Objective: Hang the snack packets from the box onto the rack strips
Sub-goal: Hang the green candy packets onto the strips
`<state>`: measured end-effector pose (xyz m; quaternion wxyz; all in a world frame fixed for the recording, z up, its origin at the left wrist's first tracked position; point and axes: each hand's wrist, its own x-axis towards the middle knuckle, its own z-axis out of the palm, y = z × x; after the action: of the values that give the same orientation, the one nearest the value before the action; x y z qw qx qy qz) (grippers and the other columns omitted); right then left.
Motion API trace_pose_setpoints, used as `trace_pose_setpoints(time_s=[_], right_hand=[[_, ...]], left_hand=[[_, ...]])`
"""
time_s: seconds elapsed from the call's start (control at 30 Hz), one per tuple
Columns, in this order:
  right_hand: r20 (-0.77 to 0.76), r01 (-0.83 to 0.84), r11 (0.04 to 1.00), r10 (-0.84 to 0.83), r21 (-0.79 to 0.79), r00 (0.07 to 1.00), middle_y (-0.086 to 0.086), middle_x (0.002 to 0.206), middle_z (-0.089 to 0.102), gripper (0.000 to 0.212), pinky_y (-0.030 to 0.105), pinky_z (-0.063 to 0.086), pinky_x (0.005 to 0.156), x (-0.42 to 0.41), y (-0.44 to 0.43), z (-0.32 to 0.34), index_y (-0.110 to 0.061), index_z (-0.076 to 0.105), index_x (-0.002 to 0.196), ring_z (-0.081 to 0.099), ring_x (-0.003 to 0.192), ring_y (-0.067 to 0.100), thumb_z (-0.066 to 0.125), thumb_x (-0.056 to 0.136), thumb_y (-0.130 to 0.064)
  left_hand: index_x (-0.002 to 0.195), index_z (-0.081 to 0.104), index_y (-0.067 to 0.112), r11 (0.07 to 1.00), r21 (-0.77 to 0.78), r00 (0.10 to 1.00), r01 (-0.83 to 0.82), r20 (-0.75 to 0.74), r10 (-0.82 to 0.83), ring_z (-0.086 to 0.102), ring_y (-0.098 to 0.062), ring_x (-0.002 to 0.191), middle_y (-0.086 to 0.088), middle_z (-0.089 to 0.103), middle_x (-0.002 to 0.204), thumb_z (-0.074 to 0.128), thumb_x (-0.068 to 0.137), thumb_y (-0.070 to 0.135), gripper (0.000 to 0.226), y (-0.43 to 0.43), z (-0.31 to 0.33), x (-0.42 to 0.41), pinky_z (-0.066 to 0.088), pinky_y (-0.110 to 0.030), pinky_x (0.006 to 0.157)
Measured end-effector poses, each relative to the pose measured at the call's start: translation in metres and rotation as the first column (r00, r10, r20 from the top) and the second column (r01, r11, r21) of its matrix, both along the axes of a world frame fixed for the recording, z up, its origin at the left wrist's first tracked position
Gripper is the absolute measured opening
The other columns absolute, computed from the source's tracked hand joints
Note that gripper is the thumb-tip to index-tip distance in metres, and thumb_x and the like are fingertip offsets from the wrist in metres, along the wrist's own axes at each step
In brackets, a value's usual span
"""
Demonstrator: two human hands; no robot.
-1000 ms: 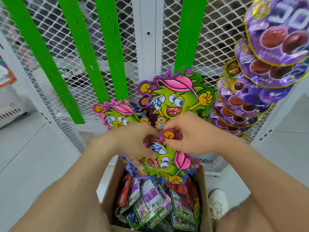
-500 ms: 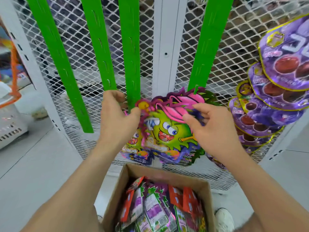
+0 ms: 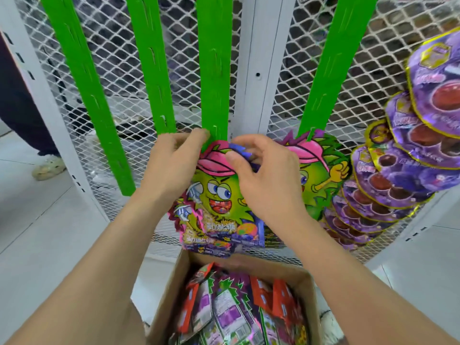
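Your left hand [image 3: 174, 165] is at the lower end of the third strip [image 3: 214, 70] from the left. Thumb and curled fingers pinch the tip; the fingers behind it are hidden. Your right hand [image 3: 263, 180] pinches the top of the monster packet [image 3: 219, 195], thumb flat on the pink cap, other fingers curled over the purple top edge. Packet top sits right at the strip tip, touching it. Can't tell if the hang hole is on a hook, since both hands cover that spot. Packet is roughly upright, face toward you.

Around it:
- Second packet [image 3: 185, 217] of the same kind is directly behind, lower left, pink edge sticking out.
- Hung packet [image 3: 321, 180] on the fourth strip [image 3: 323, 70] is just beside your right hand, which partly covers it.
- Purple grape packets [image 3: 398, 185] are further right, overlapping like shingles. The lower ones sit close against the hung packet's edge.
- First strip [image 3: 82, 83] and second strip [image 3: 151, 70] hang to the left, slanted.
- White post [image 3: 256, 70] stands between the third and fourth strips, with the mesh rack [image 3: 361, 70] behind everything.

Box [image 3: 171, 290] is open below your forearms, near the rack foot, packed with upright packets [image 3: 231, 307]. Someone's shoe [image 3: 47, 165] is on the floor far left, beyond the rack frame.
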<state>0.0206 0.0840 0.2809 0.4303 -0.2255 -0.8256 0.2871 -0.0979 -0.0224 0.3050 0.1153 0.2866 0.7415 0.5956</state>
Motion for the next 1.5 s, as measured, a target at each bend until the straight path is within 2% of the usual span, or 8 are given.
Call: trace_pose_setpoints(time_s=[0.23, 0.33, 0.57, 0.77, 1.07, 1.3, 1.43, 1.5], right_hand=[[-0.114, 0.035, 0.995, -0.045, -0.088, 0.992, -0.014, 0.079, 0.074, 0.019, 0.044, 0.060, 0.074, -0.010, -0.005, -0.001, -0.031, 0.067, 0.100, 0.072, 0.078, 0.005, 0.080, 0.087, -0.034], [-0.152, 0.061, 0.994, -0.075, -0.092, 0.986, -0.014, 0.076, 0.073, 0.016, 0.043, 0.060, 0.071, -0.011, -0.009, 0.000, -0.030, 0.070, 0.098, 0.071, 0.075, 0.004, 0.082, 0.087, -0.033], [-0.076, 0.124, 0.992, -0.125, -0.016, 0.989, -0.014, 0.066, 0.068, 0.018, 0.037, 0.057, 0.069, -0.011, -0.011, 0.000, -0.028, 0.076, 0.096, 0.068, 0.066, 0.005, 0.084, 0.083, -0.037], [0.046, 0.139, 0.986, -0.144, 0.095, 0.988, -0.012, 0.075, 0.068, 0.019, 0.038, 0.047, 0.077, -0.007, -0.015, -0.015, -0.030, 0.072, 0.103, 0.067, 0.081, 0.024, 0.077, 0.090, -0.043], [-0.083, -0.021, 0.960, 0.046, 0.279, 0.995, -0.010, 0.075, 0.069, 0.013, 0.044, 0.055, 0.061, 0.008, -0.016, -0.009, -0.017, 0.071, 0.101, 0.067, 0.066, 0.013, 0.077, 0.090, -0.020], [0.033, -0.129, 0.976, 0.125, 0.176, 0.992, -0.009, 0.065, 0.065, 0.013, 0.029, 0.044, 0.063, 0.018, -0.013, -0.004, -0.023, 0.070, 0.097, 0.057, 0.056, 0.010, 0.081, 0.089, -0.025], [0.207, -0.217, 0.973, 0.229, -0.079, 0.951, -0.009, 0.062, 0.070, 0.018, 0.035, 0.053, 0.073, 0.025, -0.007, 0.001, -0.027, 0.065, 0.090, 0.060, 0.054, 0.012, 0.083, 0.086, -0.026], [0.292, -0.253, 0.956, 0.287, -0.151, 0.912, -0.007, 0.062, 0.072, 0.022, 0.037, 0.057, 0.070, 0.029, -0.004, 0.003, -0.025, 0.063, 0.088, 0.063, 0.056, 0.016, 0.085, 0.085, -0.023]], left_hand=[[0.076, 0.083, 0.019, 0.991, -0.041, 0.992, 0.129, -0.012, -0.129, 0.073, -0.035, 0.085, -0.011, 0.079, 0.077, 0.061, 0.101, 0.046, 0.043, -0.009, 0.007, -0.003, 0.057, -0.031, 0.075], [0.084, 0.085, 0.025, 0.984, -0.049, 0.985, 0.170, -0.033, -0.172, 0.070, -0.050, 0.090, -0.028, 0.075, 0.091, 0.065, 0.096, 0.054, 0.037, -0.010, 0.002, -0.011, 0.058, -0.059, 0.091], [0.083, 0.084, 0.018, 0.975, -0.085, 0.978, 0.205, -0.005, -0.206, 0.077, -0.023, 0.091, 0.000, 0.081, 0.082, 0.066, 0.103, 0.034, 0.031, -0.012, 0.000, -0.014, 0.055, -0.047, 0.101], [0.078, 0.073, 0.008, 0.970, -0.101, 0.973, 0.223, -0.042, -0.228, 0.062, -0.016, 0.063, -0.002, 0.068, 0.068, 0.063, 0.104, 0.026, 0.033, -0.012, -0.006, -0.018, 0.045, -0.032, 0.074], [0.082, 0.066, -0.007, 0.985, -0.095, 0.988, 0.141, -0.047, -0.146, 0.045, -0.015, 0.065, -0.008, 0.050, 0.070, 0.060, 0.096, 0.065, 0.073, -0.018, -0.001, -0.012, 0.033, -0.036, 0.069], [0.089, 0.081, 0.007, 0.974, -0.095, 0.978, 0.207, 0.011, -0.207, 0.074, -0.031, 0.087, -0.013, 0.078, 0.088, 0.064, 0.091, 0.070, 0.065, -0.020, -0.004, -0.030, 0.054, -0.049, 0.101], [0.094, 0.070, -0.010, 0.981, -0.085, 0.983, 0.172, -0.049, -0.177, 0.040, -0.024, 0.058, -0.014, 0.051, 0.069, 0.061, 0.095, 0.067, 0.078, -0.022, -0.004, -0.031, 0.044, -0.013, 0.062], [0.083, 0.062, -0.013, 0.985, -0.069, 0.982, 0.160, -0.094, -0.166, 0.033, -0.020, 0.057, -0.028, 0.043, 0.065, 0.062, 0.098, 0.060, 0.075, -0.023, -0.003, -0.028, 0.034, -0.015, 0.049]])
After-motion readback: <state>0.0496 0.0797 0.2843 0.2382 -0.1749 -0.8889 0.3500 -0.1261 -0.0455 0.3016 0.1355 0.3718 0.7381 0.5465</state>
